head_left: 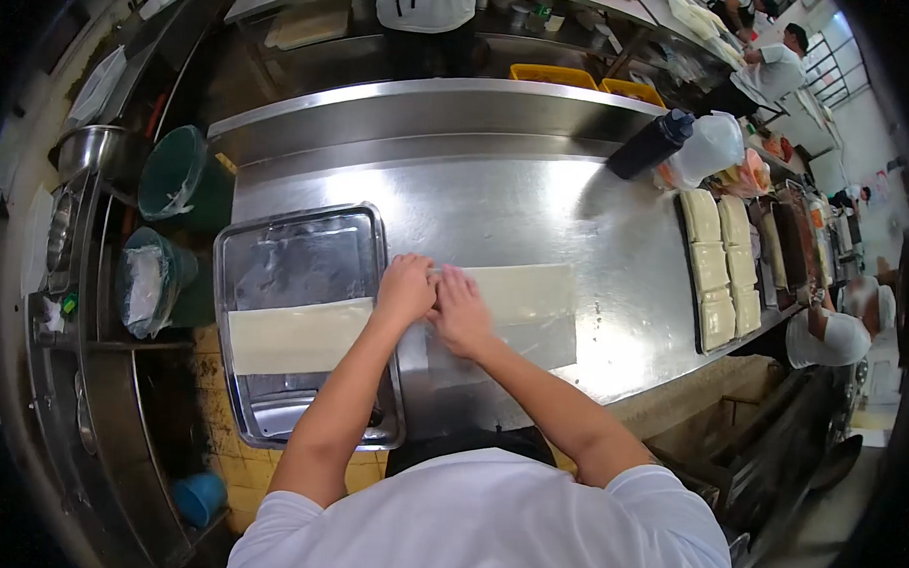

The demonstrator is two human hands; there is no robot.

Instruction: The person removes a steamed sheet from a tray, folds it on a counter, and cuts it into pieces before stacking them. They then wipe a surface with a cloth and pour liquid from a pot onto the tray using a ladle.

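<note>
While both hands are brought together at the middle of the bench (577, 203), the long pale sheet of dough (519, 289) is seen lying straight across in front of the person, its long axis running left to right, parallel to the bench's near edge. The left hand (406, 288) and the right hand (460, 309) are set side by side, touching, fingers curled down onto the sheet's left end; whether the edge is pinched between the fingers or only pressed flat cannot be told. From the hands the sheet stretches away to the right, so its free length lies on the right hand's side, and the right hand is the nearer to it. A second pale strip (298, 336) is laid across the metal tray (301, 224) just to the left, its long axis likewise left to right, its near end just beside the left hand and partly hidden by the left forearm. Blocks of pale dough (720, 268) are ranged in two rows well apart at the far right, with a dark bottle (650, 144) beyond them
</note>
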